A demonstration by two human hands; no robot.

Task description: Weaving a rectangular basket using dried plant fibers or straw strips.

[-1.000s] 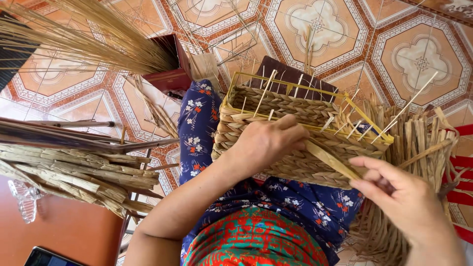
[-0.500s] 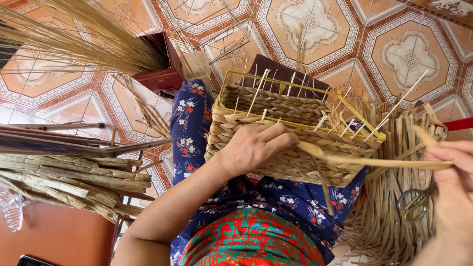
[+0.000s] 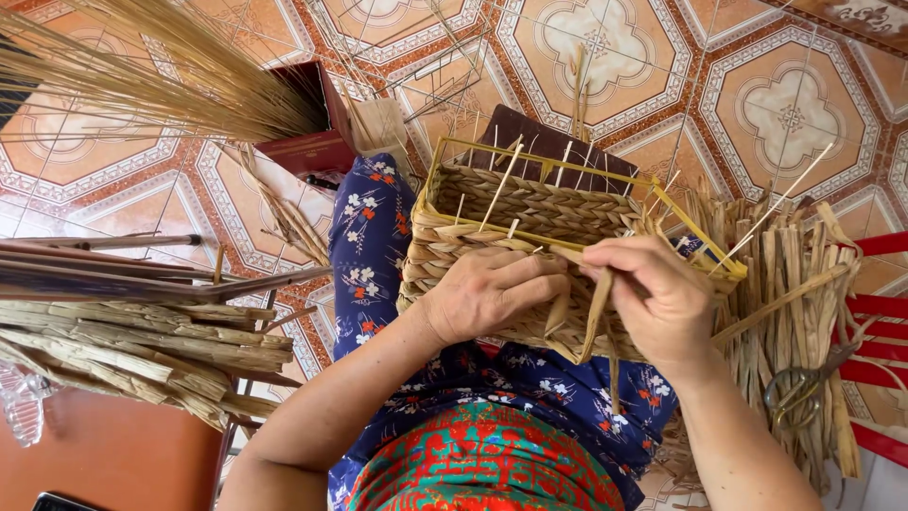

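Observation:
A half-woven basket point(image 3: 530, 203) of dried straw on a yellow wire frame rests on my lap, over blue flowered cloth point(image 3: 374, 246). Thin sticks stand up from its rim. My left hand point(image 3: 482, 293) presses flat against the basket's near side, fingers on the weave. My right hand point(image 3: 662, 298) is closed at the basket's near right corner, pinching a flat straw strand point(image 3: 591, 326) whose loose end hangs down below the fingers. The two hands almost touch.
A thick bundle of dried straw point(image 3: 132, 345) lies at the left and thin reeds point(image 3: 142, 76) fan from a dark red box point(image 3: 312, 128). Loose strands point(image 3: 794, 274) and scissors point(image 3: 804, 388) lie at the right by red slats point(image 3: 880, 312). The floor is patterned tile point(image 3: 785, 104).
My right hand, which had drawn the strand out far to the right, has come back to the basket's corner with it. My left hand has stayed on the basket's side.

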